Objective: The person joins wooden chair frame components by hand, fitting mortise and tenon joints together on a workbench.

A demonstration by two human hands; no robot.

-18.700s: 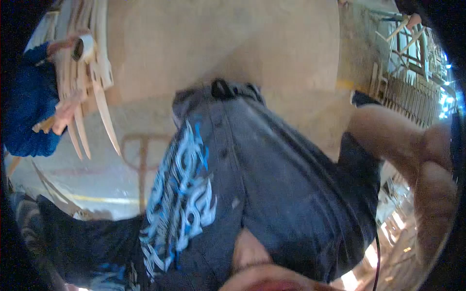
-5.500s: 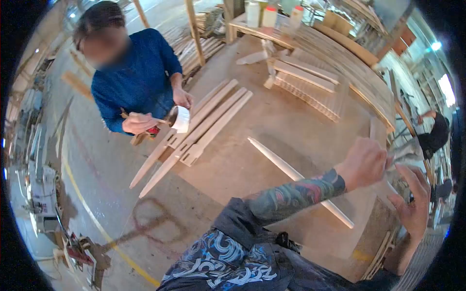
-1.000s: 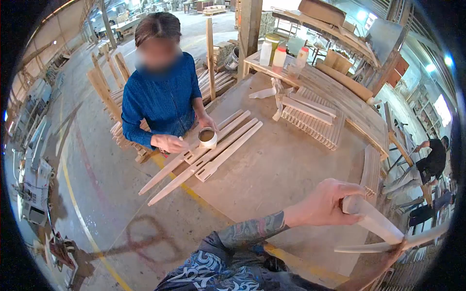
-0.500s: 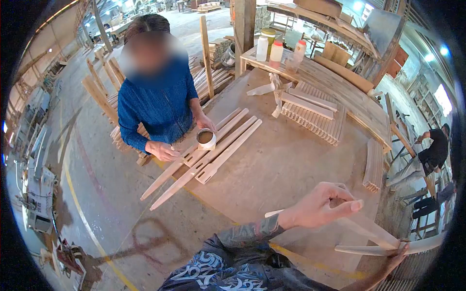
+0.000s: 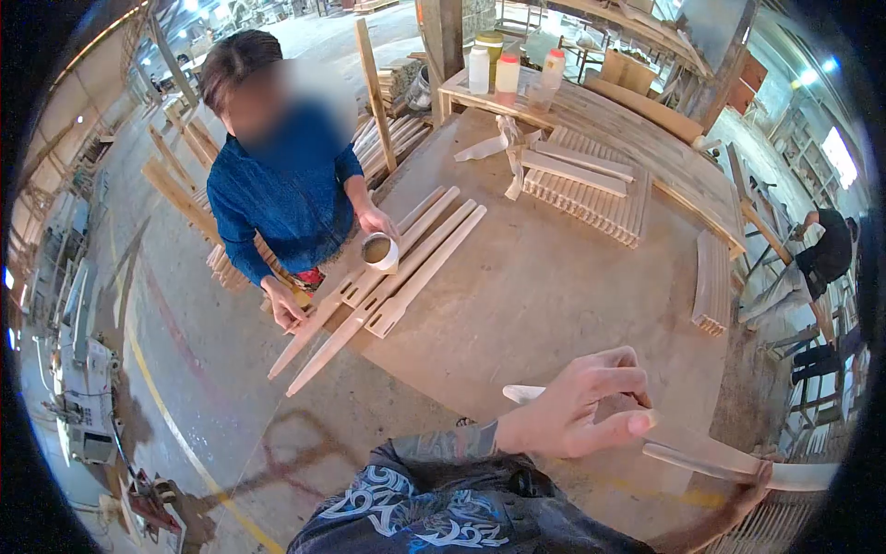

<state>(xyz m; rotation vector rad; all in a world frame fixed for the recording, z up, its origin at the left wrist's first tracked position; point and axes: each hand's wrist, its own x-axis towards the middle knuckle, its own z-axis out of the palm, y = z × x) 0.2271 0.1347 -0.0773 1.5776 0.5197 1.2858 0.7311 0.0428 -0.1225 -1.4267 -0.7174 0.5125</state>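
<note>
My left hand [image 5: 586,404] hovers at the front edge of the table, fingers curled and thumb apart from them, with nothing visible between. Behind it passes a pale wooden piece, whose rounded tip [image 5: 522,394] shows on the left. At the lower right, my right hand [image 5: 749,494] is closed around a long wooden piece [image 5: 798,476]; a narrow wooden end [image 5: 688,460] juts out to its left. Parts of both pieces are hidden by my hands.
Across the table, a person in blue [image 5: 281,189] holds a white cup [image 5: 379,252] above several tapered, slotted wooden pieces [image 5: 425,268]. Stacked strips [image 5: 591,198] and a bundle [image 5: 709,282] lie on the right. Bottles [image 5: 507,78] stand behind. Another person [image 5: 824,254] works far right.
My left hand has shifted slightly left and down, its thumb and fingers less ring-like. The wood in my right hand has turned. The other person's free hand has moved down along a wooden piece.
</note>
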